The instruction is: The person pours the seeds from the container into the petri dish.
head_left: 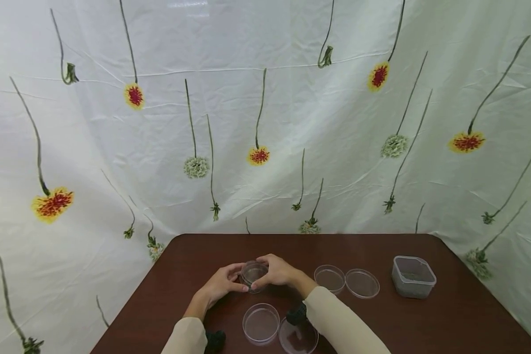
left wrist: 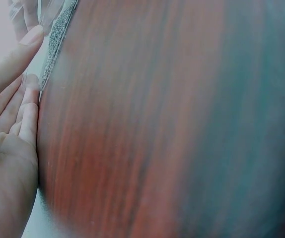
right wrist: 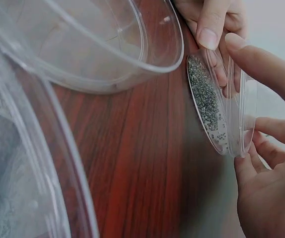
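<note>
Beyond the clear dishes [head_left: 261,324] at bottom centre, your left hand [head_left: 221,283] and right hand [head_left: 280,271], fingers part-curled, pinch opposite edges of the round dish [head_left: 254,273], lower centre. It's likely light, stiff, slick, brittle: hold its rim gently, level, so no grains [right wrist: 204,94] spill.

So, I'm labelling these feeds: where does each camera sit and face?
Head: on the head, facing forward and down at the table and flowered cloth; sleeves, left hand and right hand show.
Left wrist: worn there, facing mostly table, with the left hand and part of a clear dish at left.
Right wrist: worn there, facing the clear dish and its dark granules; right hand at right, left hand at top.
Head and right wrist share both hands holding that dish.
</note>
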Action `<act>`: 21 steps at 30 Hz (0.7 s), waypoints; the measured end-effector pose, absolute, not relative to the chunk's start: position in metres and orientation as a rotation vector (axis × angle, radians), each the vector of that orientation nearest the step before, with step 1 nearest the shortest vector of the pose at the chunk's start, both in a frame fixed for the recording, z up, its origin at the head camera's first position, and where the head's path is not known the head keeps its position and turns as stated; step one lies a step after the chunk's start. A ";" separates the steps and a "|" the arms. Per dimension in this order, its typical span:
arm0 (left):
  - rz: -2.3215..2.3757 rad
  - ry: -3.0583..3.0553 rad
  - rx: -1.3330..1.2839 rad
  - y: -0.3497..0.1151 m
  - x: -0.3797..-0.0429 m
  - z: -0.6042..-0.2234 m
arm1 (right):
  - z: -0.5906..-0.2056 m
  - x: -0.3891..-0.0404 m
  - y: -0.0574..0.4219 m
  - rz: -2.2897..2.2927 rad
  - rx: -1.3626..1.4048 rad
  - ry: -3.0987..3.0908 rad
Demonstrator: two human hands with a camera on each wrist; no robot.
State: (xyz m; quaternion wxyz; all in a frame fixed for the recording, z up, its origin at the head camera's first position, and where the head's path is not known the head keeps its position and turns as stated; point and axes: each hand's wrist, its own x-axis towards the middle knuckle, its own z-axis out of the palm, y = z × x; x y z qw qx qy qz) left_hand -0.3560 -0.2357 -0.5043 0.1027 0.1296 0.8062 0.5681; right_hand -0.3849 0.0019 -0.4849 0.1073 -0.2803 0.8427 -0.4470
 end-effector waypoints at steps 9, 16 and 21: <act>1.667 2.395 0.387 -0.235 -0.355 -0.503 | -0.484 -0.385 0.005 -1.300 -0.834 2.382; 1.694 2.376 0.394 -0.236 -0.355 -0.505 | -0.482 -0.384 0.008 -1.244 -0.825 2.367; 1.703 2.353 0.402 -0.236 -0.356 -0.505 | -0.482 -0.385 0.009 -1.236 -0.843 2.372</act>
